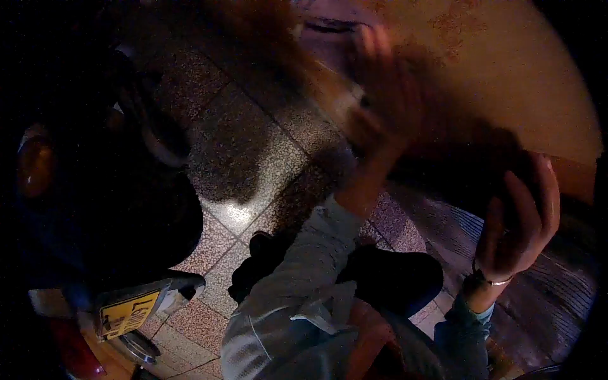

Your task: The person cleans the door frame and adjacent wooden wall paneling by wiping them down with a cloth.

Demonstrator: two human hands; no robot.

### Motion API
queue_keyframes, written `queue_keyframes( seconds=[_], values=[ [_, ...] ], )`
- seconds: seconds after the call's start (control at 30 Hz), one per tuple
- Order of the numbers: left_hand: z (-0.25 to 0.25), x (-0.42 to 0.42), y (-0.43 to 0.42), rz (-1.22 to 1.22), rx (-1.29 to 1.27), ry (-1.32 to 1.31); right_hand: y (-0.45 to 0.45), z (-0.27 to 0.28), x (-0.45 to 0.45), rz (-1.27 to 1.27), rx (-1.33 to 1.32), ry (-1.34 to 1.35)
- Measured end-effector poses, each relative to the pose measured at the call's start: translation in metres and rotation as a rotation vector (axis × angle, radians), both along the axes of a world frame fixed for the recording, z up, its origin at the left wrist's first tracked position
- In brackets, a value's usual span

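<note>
My left hand (392, 95) reaches up and away at the top centre, smeared by motion. Its fingers look stretched out against a tan, wood-coloured surface (506, 57), with no held thing visible. Beside its wrist is a blurred orange-brown shape (329, 88) whose kind I cannot make out. At the right, my right hand (522, 221), with a metal band at the wrist, is raised near the lower edge of the tan surface. Its fingers are bent and apart, and nothing shows between them. Whether either hand touches the surface is unclear.
Left, in the dark, stands a motorcycle or scooter with a yellow number plate (130, 315), an orange lamp (36, 166) and a red light (79, 348). Speckled floor tiles (272, 183) lie between. A dark, ribbed sheet (551, 285) spreads at the right. Something purplish (335, 12) is at the top.
</note>
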State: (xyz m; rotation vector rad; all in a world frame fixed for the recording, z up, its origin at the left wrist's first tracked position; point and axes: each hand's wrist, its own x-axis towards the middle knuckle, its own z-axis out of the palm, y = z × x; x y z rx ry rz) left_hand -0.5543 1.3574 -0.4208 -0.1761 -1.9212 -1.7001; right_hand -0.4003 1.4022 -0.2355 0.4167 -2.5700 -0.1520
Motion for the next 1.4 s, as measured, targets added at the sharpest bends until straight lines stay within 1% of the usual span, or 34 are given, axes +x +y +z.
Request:
queue_keyframes(
  seconds=[0.03,0.07,0.1,0.17,0.2,0.27,0.3,0.37,0.4,0.47,0.5,0.53,0.57,0.6,0.67,0.8,0.87,0.9,0.93,1.0,1.03,1.07,1.1,1.13,1.17,1.23,1.33,1.4],
  values=[
    [-0.006,-0.013,-0.004,-0.006,0.117,0.002,0.0,0.003,0.004,-0.03,0.007,-0.029],
    [-0.021,-0.028,-0.012,0.028,0.121,0.011,0.001,0.004,0.005,-0.061,0.014,-0.055],
    [-0.044,-0.044,-0.021,0.063,0.122,0.02,0.001,0.003,0.005,-0.061,0.018,-0.054],
    [-0.092,-0.083,-0.027,0.021,0.419,-0.047,-0.001,-0.001,0.005,-0.04,-0.092,0.034],
    [-0.116,-0.093,-0.031,0.023,0.419,-0.052,-0.001,0.0,0.006,-0.039,-0.093,0.028],
    [-0.154,-0.104,-0.042,-0.041,0.709,-0.332,-0.004,0.001,0.007,-0.068,-0.059,0.023],
    [-0.166,-0.099,-0.048,-0.046,0.707,-0.327,-0.005,0.0,0.007,-0.07,-0.061,0.029],
    [-0.192,-0.089,-0.058,-0.453,1.063,-0.62,-0.005,-0.002,0.003,-0.041,-0.092,0.026],
    [-0.209,-0.089,-0.053,-0.458,1.061,-0.61,-0.006,-0.003,0.002,-0.041,-0.091,0.037],
    [-0.257,-0.085,-0.033,-0.164,0.993,-0.563,-0.008,-0.001,0.001,-0.059,-0.09,0.013],
    [-0.302,-0.082,-0.028,-0.167,0.998,-0.56,-0.01,0.0,0.002,-0.059,-0.084,0.016],
    [-0.352,-0.081,-0.021,-0.268,1.049,-0.64,-0.012,0.001,0.004,-0.085,-0.084,0.0],
    [-0.372,-0.085,-0.016,-0.374,1.094,-0.718,-0.013,0.002,0.004,-0.113,-0.085,-0.012],
    [-0.328,-0.074,-0.022,-0.4,1.19,-0.763,-0.013,0.003,0.004,-0.116,-0.078,0.002],
    [-0.241,-0.052,-0.033,-0.434,1.386,-0.86,-0.009,0.005,0.003,-0.099,-0.039,-0.068],
    [-0.235,-0.079,-0.031,-0.457,1.369,-0.711,-0.003,-0.002,-0.003,-0.026,-0.066,-0.017],
    [-0.214,-0.092,-0.034,-0.213,1.123,-0.545,-0.003,-0.002,-0.007,-0.028,-0.055,-0.008],
    [-0.196,-0.105,-0.035,-0.117,0.89,-0.427,-0.003,-0.002,-0.008,-0.034,-0.039,-0.004],
    [-0.171,-0.117,-0.038,-0.021,0.654,-0.31,-0.003,-0.003,-0.009,-0.03,-0.048,0.0],
    [-0.085,-0.103,-0.053,0.0,0.316,-0.194,-0.004,-0.003,-0.004,-0.031,-0.014,-0.052],
    [-0.052,-0.098,-0.058,-0.028,0.212,-0.029,-0.003,-0.006,-0.004,-0.022,-0.024,-0.05],
    [-0.028,-0.096,-0.06,-0.054,0.109,0.134,-0.003,-0.009,-0.004,-0.011,-0.043,0.008],
    [-0.013,-0.1,-0.055,0.19,-0.125,0.497,-0.005,-0.012,-0.005,0.001,-0.056,0.066],
    [-0.001,-0.106,-0.052,0.433,-0.365,0.852,-0.008,-0.011,-0.006,0.014,-0.056,0.066],
    [0.008,-0.109,-0.056,0.443,-0.367,0.851,-0.01,-0.01,-0.007,-0.022,-0.045,0.081],
    [0.021,-0.109,-0.061,0.372,-0.381,0.719,-0.015,-0.007,-0.01,-0.064,-0.031,0.092],
    [0.027,-0.104,-0.06,0.248,-0.392,0.519,-0.015,-0.004,-0.008,-0.1,0.019,0.066],
    [0.014,-0.124,-0.08,-0.069,0.026,0.384,-0.013,-0.003,-0.004,-0.085,0.008,0.038]
  ],
)
